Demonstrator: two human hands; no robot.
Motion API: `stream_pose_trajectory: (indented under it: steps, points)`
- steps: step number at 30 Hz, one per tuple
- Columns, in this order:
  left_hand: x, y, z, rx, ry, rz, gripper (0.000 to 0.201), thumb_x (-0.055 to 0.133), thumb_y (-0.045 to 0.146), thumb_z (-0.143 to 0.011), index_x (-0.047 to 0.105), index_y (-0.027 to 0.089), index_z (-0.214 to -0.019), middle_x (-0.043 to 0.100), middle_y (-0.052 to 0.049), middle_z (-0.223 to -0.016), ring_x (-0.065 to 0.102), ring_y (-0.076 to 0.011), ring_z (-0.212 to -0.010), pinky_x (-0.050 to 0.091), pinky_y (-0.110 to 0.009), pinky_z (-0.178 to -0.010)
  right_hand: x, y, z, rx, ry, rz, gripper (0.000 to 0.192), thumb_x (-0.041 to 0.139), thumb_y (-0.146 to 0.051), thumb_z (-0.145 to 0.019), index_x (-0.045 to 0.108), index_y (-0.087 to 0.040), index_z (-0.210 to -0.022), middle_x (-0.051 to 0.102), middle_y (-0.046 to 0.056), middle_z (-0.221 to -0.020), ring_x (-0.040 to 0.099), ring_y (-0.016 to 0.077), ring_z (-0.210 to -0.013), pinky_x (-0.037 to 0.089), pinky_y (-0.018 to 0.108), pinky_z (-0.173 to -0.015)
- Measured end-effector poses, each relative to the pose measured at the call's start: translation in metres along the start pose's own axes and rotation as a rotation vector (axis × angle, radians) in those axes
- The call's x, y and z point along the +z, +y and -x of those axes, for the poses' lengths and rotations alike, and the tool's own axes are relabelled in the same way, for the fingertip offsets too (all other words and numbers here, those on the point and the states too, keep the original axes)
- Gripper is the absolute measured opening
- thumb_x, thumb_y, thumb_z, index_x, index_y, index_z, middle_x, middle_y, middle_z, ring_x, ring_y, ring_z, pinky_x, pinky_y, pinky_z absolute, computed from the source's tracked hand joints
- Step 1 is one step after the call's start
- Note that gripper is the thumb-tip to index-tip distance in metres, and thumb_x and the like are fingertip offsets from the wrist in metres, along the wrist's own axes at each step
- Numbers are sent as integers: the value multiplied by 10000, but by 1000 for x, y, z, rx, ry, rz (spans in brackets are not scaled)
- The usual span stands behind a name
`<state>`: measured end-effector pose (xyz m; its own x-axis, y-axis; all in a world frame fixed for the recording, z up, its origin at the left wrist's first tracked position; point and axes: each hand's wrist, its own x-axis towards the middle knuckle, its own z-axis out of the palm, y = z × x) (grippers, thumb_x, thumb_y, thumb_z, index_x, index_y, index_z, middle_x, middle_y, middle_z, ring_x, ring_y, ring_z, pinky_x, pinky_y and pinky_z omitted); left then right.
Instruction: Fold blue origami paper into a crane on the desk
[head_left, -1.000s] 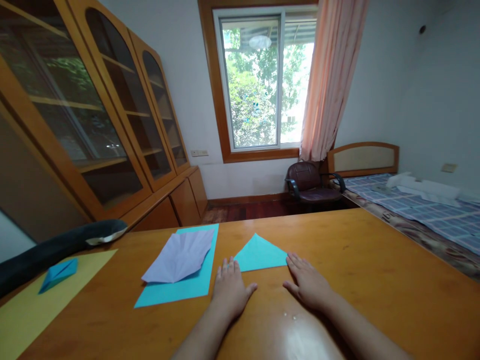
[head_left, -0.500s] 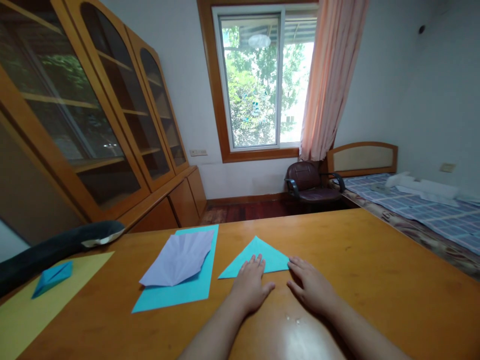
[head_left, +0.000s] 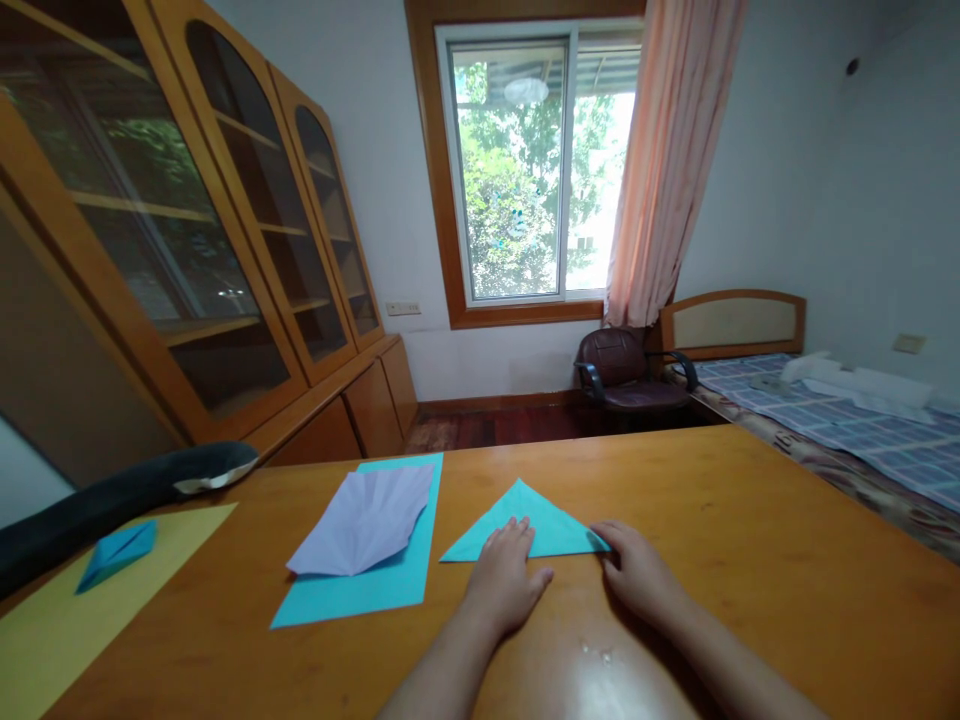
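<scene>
Pressing flat on teal paper triangle [head_left: 536,520], left hand [head_left: 504,580] spread across near edge, right hand [head_left: 641,575] pinning right corner. Creasing step, probably; next fold needs corners matched.

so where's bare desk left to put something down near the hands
The widest bare wood runs from the right hand to the desk's right edge. A narrow strip lies between the teal sheet and the teal triangle. The left is crowded: white folded paper, yellow sheet, small blue fold. The left hand rests on the triangle.
</scene>
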<state>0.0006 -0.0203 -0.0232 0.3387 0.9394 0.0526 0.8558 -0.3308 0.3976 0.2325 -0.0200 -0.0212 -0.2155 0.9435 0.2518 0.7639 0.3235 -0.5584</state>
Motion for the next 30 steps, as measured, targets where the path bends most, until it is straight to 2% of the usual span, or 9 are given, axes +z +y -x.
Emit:
stream_pose_trajectory:
  steps: [6,9,11,14,17,23,26,30]
  points:
    - [-1,2,-1,-16,43,1,594,491,472,-831,510,185,-1350,413,-55,-1481,336,-256,-1381,233,-401,-1160,-9,-5,-11,56,-114,31,400,446,-83,-690,709,-198,-969,718,68,-1017,631,221,-951,445,280,-823]
    - [-2,3,-2,-19,50,-2,575,499,464,-831,530,181,-1331,438,-62,-1464,359,-254,-1366,246,-396,-1152,-11,-10,-24,128,-183,114,348,493,-64,-666,710,-186,-909,727,77,-926,642,219,-853,431,264,-725]
    - [-2,3,-2,-17,52,1,570,506,455,-829,535,175,-1324,442,-66,-1461,366,-257,-1361,251,-397,-1148,-9,-15,-34,178,-218,159,345,514,-58,-673,702,-176,-937,726,90,-911,644,215,-835,416,252,-691]
    - [-2,3,-3,-16,64,7,565,515,448,-826,539,173,-1320,446,-66,-1459,372,-258,-1356,256,-394,-1144,0,-23,-44,238,-133,213,335,492,-84,-755,684,-161,-1018,705,133,-1028,635,219,-924,409,256,-730]
    - [-1,2,-3,-18,65,7,561,521,450,-826,543,175,-1314,451,-63,-1455,376,-255,-1353,256,-388,-1144,9,-29,-44,217,-56,297,292,449,-108,-811,679,-160,-983,694,134,-1020,611,217,-957,396,263,-779]
    - [-4,4,-6,-31,66,-12,526,548,444,-826,569,178,-1280,484,-63,-1430,405,-249,-1329,283,-369,-1126,12,-27,-36,144,-40,292,268,447,-135,-825,663,-158,-982,683,118,-1001,595,212,-952,384,267,-818]
    - [-8,10,-11,-52,56,-42,484,573,438,-820,594,190,-1236,527,-69,-1387,439,-243,-1293,301,-360,-1108,9,-25,-37,163,-38,273,292,440,-130,-823,663,-153,-1009,691,119,-1004,606,214,-951,393,271,-817]
    - [-10,17,-16,-65,51,-102,401,591,453,-817,634,214,-1137,590,-71,-1291,488,-245,-1220,361,-359,-1039,7,-21,-37,223,-38,219,373,438,-140,-817,653,-137,-1122,686,129,-1105,617,226,-1017,419,282,-850]
